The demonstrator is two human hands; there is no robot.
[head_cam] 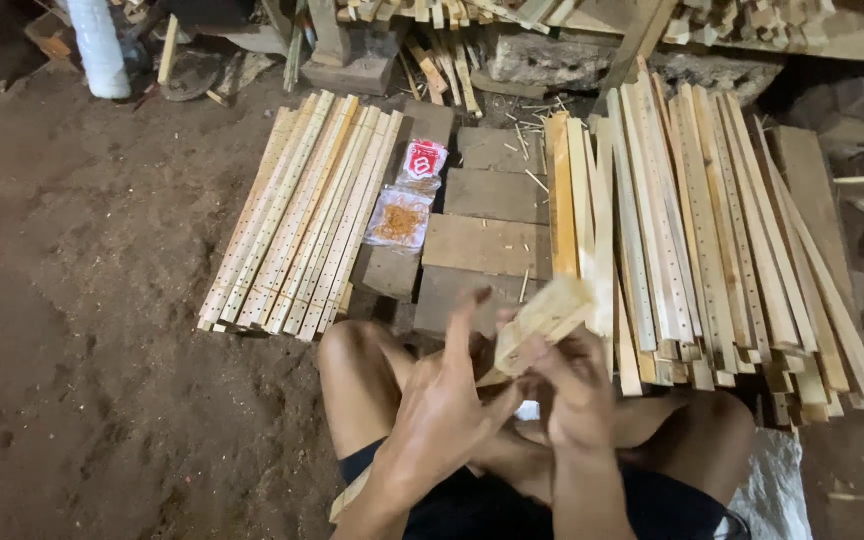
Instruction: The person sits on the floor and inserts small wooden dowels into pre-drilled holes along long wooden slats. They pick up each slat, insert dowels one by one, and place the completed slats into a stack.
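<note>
Gripping a short wooden slat over the lap, the right hand closed around its lower end while the left hand touched it with fingers spread wide; stacked slats lay just beyond.

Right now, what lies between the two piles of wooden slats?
In the head view, between the left slat pile and the right slat pile lie dark flat boards and two small packets.

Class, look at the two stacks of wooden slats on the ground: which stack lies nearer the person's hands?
The right-hand stack; its near ends reach the right hand, while the neater left stack lies apart.
</note>
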